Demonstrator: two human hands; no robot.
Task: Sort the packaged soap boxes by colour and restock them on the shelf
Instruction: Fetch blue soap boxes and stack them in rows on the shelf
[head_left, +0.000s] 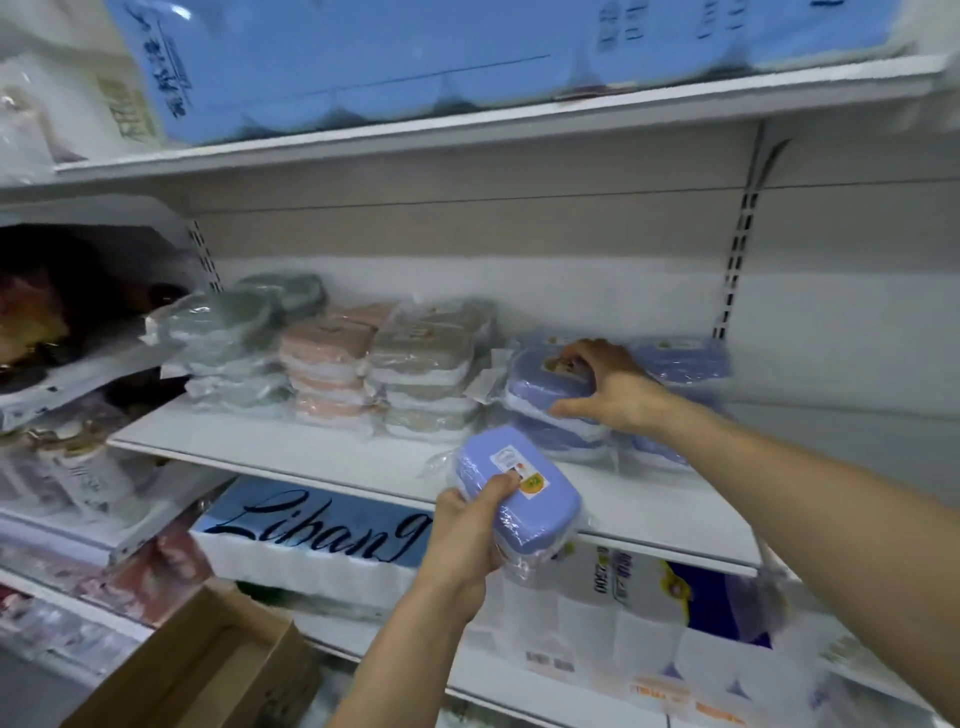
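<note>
Left grip (464, 538) holds wrapped blue box (519, 496) in front of shelf (291, 449) edge. Right grip (605, 384) clasps top box of blue stack (545, 410) on shelf. Green stack (234, 343), pink stack (324, 364), beige stack (426, 374) alongside. Carton (208, 670) below left; contents not visible.

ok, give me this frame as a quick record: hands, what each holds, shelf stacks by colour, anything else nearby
left hand: grips purple soap box, wrapped, in front of the shelf
right hand: grips top box of purple stack
stacks, left to right: green stack, pink stack, beige stack, purple
below left: open cardboard box
</note>
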